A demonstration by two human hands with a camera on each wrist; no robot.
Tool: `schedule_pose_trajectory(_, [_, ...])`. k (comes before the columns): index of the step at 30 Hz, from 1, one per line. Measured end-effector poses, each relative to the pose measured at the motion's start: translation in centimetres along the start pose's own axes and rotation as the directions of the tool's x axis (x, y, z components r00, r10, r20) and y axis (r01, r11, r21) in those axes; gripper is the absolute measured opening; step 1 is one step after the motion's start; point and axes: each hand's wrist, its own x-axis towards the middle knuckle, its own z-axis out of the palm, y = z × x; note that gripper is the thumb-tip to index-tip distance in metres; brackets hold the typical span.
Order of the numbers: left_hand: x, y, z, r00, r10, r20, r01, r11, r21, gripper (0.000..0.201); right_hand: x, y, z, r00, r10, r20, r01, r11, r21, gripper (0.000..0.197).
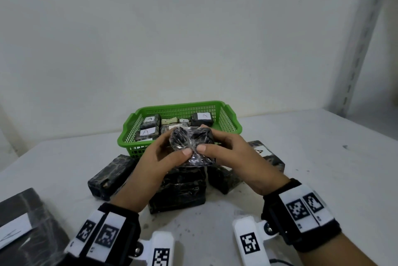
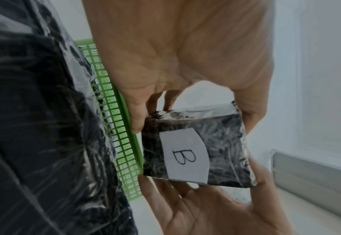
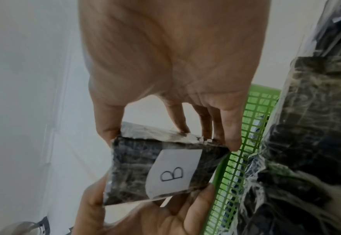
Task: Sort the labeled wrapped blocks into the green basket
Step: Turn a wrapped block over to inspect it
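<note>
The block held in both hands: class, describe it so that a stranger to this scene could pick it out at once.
Find the green plastic mesh basket on the white table. Just in front of it, the left hand and right hand grip a small dark block wrapped in clear film above the table. Its white label reads B; the basket's readable labels say A.

One basket (image 1: 181,113) (green), two hands (image 1: 193,153)

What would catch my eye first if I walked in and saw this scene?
Probably the two hands, left hand and right hand, holding one dark wrapped block between them just in front of the green basket. The wrist views show its white label reads B, while the blocks in the basket that can be read show A. More dark wrapped blocks lie heaped on the table under the hands.
</note>
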Motion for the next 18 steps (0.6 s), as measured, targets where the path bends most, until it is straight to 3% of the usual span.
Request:
schedule_pose_trajectory(4, [0.4, 0.8, 0.6, 0.996, -0.08, -0.038, 0.077, 0.994, -0.073, 0.046, -0.3, 0.0, -0.4, 0.999, -0.003, 0.045, 0.004, 1.0, -0.019, 0.089])
schedule_pose_trajectory(9, [1.0, 1.5, 1.0, 0.975, -0.216, 0.053, 0.22, 0.969, -0.11, 0.086, -0.4, -0.6, -0.8, 0.994, -0.068, -0.085, 0.06, 0.994, -0.09, 0.05])
schedule_pose_trajectory(11, [1.5, 1.3, 1.8, 0.981, -0.189, 0.049, 0.192, 0.978, -0.077, 0.072, -0.4, -0.7, -1.4, 0.986, -0.042, -0.162, 0.042, 0.999, -0.006, 0.045])
schedule_pose_trajectory(13, [2.1, 1.0, 2.8, 0.989, -0.149, 0.016, 0.149, 0.988, -0.043, 0.055, -0.5, -0.9, -2.4, 0.974, 0.023, -0.227, -0.007, 0.997, 0.073, 0.058])
schedule_pose_trajectory(15, [3.2, 1.1, 4.5, 0.99, -0.138, -0.035, 0.136, 0.989, -0.053, 0.052, -0.8, -1.3, -3.8, 0.96, 0.075, -0.271, -0.055, 0.995, 0.082, 0.069])
schedule_pose_trajectory(18, [5.2, 1.3, 7.9, 0.979, -0.201, -0.016, 0.199, 0.975, -0.103, 0.045, -1.9, -1.6, -6.8, 0.932, 0.13, -0.339, -0.101, 0.99, 0.102, 0.053])
